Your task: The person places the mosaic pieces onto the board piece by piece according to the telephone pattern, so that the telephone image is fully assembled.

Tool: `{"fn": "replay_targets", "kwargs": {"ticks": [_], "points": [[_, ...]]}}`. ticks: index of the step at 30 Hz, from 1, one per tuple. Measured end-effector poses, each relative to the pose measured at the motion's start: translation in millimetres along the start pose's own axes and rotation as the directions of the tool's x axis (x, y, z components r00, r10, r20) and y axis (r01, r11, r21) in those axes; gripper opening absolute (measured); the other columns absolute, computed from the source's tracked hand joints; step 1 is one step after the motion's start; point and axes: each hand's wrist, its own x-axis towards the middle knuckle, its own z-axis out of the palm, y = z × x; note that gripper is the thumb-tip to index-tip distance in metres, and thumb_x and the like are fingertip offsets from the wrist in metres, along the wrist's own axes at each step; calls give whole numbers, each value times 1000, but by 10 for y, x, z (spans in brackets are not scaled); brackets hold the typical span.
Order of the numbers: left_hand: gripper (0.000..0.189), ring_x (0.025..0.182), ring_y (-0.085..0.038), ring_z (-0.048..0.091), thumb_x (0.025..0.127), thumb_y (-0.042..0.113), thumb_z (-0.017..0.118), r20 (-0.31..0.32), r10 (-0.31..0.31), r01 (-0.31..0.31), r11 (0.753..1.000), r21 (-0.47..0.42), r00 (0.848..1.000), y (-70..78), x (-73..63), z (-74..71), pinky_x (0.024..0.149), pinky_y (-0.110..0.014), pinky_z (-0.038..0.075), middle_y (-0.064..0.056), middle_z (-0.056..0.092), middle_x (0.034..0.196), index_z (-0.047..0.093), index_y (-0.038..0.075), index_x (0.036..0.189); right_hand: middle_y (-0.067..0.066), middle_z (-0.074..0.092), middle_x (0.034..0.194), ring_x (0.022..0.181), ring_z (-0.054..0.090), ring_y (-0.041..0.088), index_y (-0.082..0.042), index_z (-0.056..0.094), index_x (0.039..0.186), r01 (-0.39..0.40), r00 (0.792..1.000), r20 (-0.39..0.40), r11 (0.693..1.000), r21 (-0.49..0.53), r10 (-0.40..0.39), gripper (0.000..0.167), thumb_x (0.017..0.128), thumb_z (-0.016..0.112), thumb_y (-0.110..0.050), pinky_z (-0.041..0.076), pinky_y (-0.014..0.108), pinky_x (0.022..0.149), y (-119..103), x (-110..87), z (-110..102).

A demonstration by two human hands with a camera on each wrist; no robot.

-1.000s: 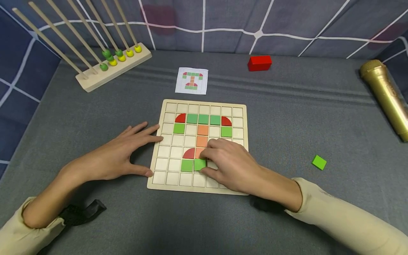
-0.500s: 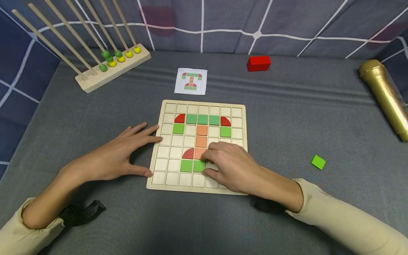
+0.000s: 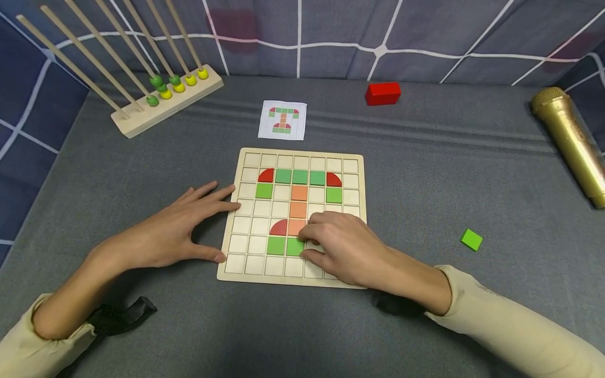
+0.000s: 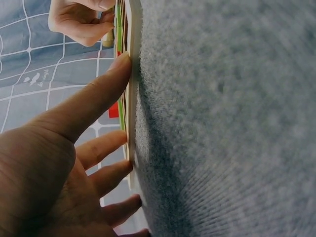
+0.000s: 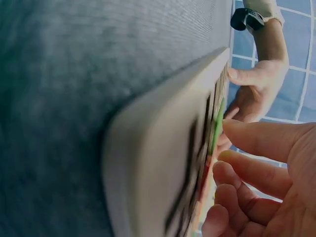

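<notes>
A square wooden grid board (image 3: 255, 265) lies in the middle, with green, orange and red quarter-round tiles set in its cells. My left hand (image 3: 175, 231) is spread, its fingertips and thumb touching the board's left edge. In the left wrist view those fingers (image 4: 106, 153) meet the board's side. Over the lower middle, my right hand (image 3: 345, 247) pinches a green square tile (image 3: 294, 247) at its right corners with thumb and index finger; the other fingers are curled. That tile sits in a cell beside another green tile (image 3: 275, 245). The right hand covers several cells.
A printed pattern card (image 3: 282, 121) lies behind the board. A loose green tile (image 3: 471, 240) is to the right. Farther off are a red block (image 3: 383, 94), a gold microphone (image 3: 567, 144) and a wooden peg stand with beads (image 3: 170, 105). Checked cloth hangs behind.
The green tile at my right fingertips has settled from slightly raised to level with its neighbour. The right fingers have shifted slightly right with it. My left hand stays at the board's edge.
</notes>
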Motion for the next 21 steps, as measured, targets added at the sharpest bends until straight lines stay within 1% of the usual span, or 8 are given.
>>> {"fn": "replay_targets", "kwargs": {"ticks": [3, 5, 9, 12, 16, 18, 20, 21], "points": [[89, 148, -41, 5, 75, 52, 81, -8, 0, 0, 1000, -1, 1000, -6, -2, 3, 113, -66, 2, -7, 17, 163, 47, 14, 147, -6, 63, 85, 74, 55, 8, -11, 75, 98, -5, 1000, -17, 1000, 16, 5, 14, 85, 78, -15, 47, 28, 66, 34, -27, -84], [89, 148, -41, 5, 75, 52, 81, -10, 2, -2, 1000, -2, 1000, -8, -5, 4, 113, -66, 2, -7, 17, 163, 47, 14, 147, -7, 61, 83, 72, 54, 7, -11, 75, 99, -17, 999, -36, 999, 30, 18, 14, 85, 77, -14, 46, 29, 65, 76, -60, -165], [89, 148, -42, 4, 76, 52, 80, -7, 2, -2, 1000, -6, 1000, -5, -15, 5, 113, -66, 2, -9, 17, 163, 47, 13, 147, -9, 57, 79, 70, 52, 8, -11, 74, 98, -49, 995, -89, 998, 49, 53, 14, 84, 78, -12, 44, 28, 62, 216, -209, -329], [88, 148, -42, 5, 75, 52, 81, -9, 1, -1, 1000, -6, 1000, -4, -20, 7, 113, -66, 2, -8, 17, 163, 47, 13, 147, -11, 55, 79, 70, 51, 6, -12, 74, 98, -88, 986, -139, 994, 60, 95, 16, 83, 80, -9, 43, 25, 60, 359, -397, -421], [88, 147, -42, 5, 75, 52, 81, -8, 2, -2, 1000, -6, 1000, -5, -18, 4, 113, -66, 2, -8, 18, 163, 47, 14, 147, -13, 54, 79, 69, 49, 3, -14, 74, 98, -149, 965, -208, 987, 64, 159, 23, 79, 83, -6, 40, 19, 58, 589, -721, -475], [88, 148, -42, 5, 76, 52, 81, -5, 6, -6, 1000, -9, 1000, -6, -16, -3, 113, -66, 2, -7, 17, 163, 47, 14, 147, -12, 55, 80, 69, 49, 3, -14, 74, 99, -175, 957, -219, 980, 93, 191, 26, 78, 83, -4, 40, 18, 57, 704, -903, -492], [87, 148, -41, 5, 76, 51, 80, -3, 12, -12, 1000, -17, 1000, -4, -13, -9, 113, -65, 2, -7, 17, 163, 46, 14, 147, -11, 56, 81, 69, 50, 4, -14, 73, 101, -218, 946, -215, 968, 125, 241, 27, 78, 82, -3, 40, 18, 57, 802, -1086, -516], [87, 148, -41, 5, 76, 51, 80, -3, 15, -15, 1000, -18, 1000, -3, -9, -11, 113, -65, 2, -6, 17, 163, 46, 15, 148, -10, 57, 81, 69, 50, 5, -15, 73, 102, -248, 938, -213, 959, 139, 274, 28, 78, 82, -2, 40, 19, 56, 840, -1169, -532]]}}
